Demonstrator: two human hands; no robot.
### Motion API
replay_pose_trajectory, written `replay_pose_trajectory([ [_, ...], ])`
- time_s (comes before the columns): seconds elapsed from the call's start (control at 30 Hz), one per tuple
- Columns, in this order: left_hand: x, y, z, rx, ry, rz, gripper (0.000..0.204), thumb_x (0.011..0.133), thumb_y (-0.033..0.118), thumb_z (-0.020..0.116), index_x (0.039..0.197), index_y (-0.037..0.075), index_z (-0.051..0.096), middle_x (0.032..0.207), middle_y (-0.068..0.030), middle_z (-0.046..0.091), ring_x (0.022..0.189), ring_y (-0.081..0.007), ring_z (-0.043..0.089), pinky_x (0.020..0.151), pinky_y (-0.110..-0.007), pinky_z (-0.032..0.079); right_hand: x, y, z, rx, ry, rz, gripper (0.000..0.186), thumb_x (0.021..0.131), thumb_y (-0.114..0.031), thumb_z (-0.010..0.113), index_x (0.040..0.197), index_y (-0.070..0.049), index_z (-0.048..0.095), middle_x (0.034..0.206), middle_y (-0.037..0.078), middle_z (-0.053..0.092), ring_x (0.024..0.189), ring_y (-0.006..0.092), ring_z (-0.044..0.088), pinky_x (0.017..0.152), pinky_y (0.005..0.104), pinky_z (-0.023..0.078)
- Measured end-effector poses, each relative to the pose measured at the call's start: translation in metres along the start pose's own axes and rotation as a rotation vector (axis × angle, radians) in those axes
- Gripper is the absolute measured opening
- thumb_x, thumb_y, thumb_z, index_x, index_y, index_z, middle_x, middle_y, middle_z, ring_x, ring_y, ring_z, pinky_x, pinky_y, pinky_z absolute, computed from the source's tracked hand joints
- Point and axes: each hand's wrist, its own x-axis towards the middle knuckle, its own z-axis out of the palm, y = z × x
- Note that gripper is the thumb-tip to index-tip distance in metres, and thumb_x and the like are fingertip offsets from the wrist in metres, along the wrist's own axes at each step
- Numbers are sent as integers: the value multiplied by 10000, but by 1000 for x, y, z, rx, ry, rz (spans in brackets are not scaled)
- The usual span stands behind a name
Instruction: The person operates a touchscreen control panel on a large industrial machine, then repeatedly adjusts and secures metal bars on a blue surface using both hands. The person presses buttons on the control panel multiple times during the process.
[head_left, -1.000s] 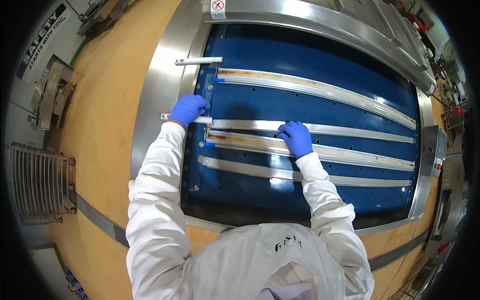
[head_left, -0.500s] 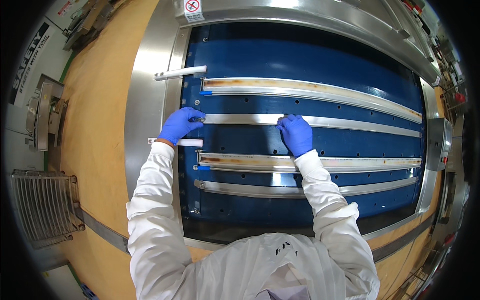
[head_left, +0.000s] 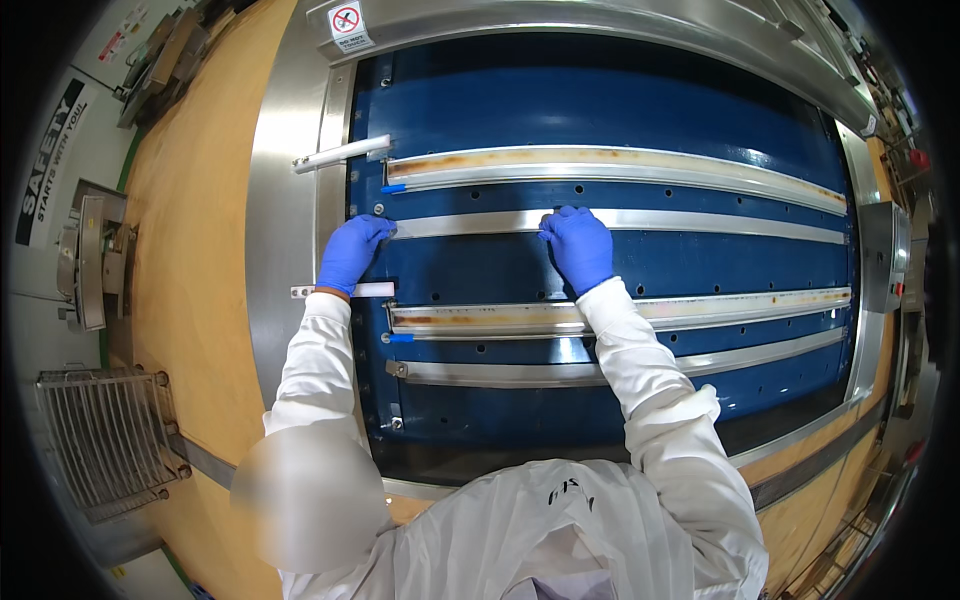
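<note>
A long, flat metal strip (head_left: 690, 219) runs across the dark blue panel (head_left: 480, 265). At the strip's left end, my left hand (head_left: 350, 252) is closed, its blue-gloved fingers pinching that end. Farther along, my right hand (head_left: 580, 248), also in a blue glove, has its fingers curled over the same strip; the fingertips are partly hidden. Above and below lie two metal channels (head_left: 620, 170) with brown-stained pale faces and blue tabs at their left ends. A second flat strip (head_left: 500, 374) lies nearest to me.
A steel frame (head_left: 285, 200) surrounds the panel. Two white bars (head_left: 340, 154) stick out over its left edge. On the right stands a steel control box (head_left: 884, 257) with a red button. A wire rack (head_left: 105, 435) stands on the tan floor (head_left: 200, 230) at left.
The view has shifted slightly. My left fingers have drawn together at the strip's end, where a small metal piece showed before. My right hand stays on the strip.
</note>
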Motion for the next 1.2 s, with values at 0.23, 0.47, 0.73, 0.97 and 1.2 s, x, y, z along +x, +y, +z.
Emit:
replay_pose_trajectory([
  [0.23,-1,3,8,-93,75,-90,225,857,54,674,1074,99,718,1026,-125,686,920,-290,671,828,-358,539,1,3,4,5,27,33,103,829,-267,679,826,-164,680,824,40,608,803,258,598,681,391,510],
  [0.47,-14,-4,13,-286,88,-259,356,806,64,763,1150,82,671,1028,-131,647,911,-281,656,819,-354,530,3,-1,-4,-30,20,-1,108,839,-274,666,817,-168,677,812,35,608,784,253,591,669,381,504],
  [0.73,-2,-7,13,-36,123,-52,188,846,48,675,1030,76,696,979,-164,653,928,-352,632,846,-395,516,3,-1,-1,-45,22,-7,119,843,-281,658,817,-165,666,821,34,605,794,250,591,671,373,504],
  [0.97,-2,13,13,-237,191,-183,173,831,146,739,976,51,728,898,-144,662,849,-283,657,789,-369,524,1,5,1,-10,-6,10,127,849,-290,661,848,-166,683,844,33,616,822,255,597,699,378,506],
  [1.2,8,16,24,-231,210,-436,236,833,164,767,1026,32,730,944,-99,707,827,-178,668,846,-312,523,2,3,1,34,5,51,111,815,-266,694,835,-157,702,838,36,618,824,259,598,707,385,509],
])
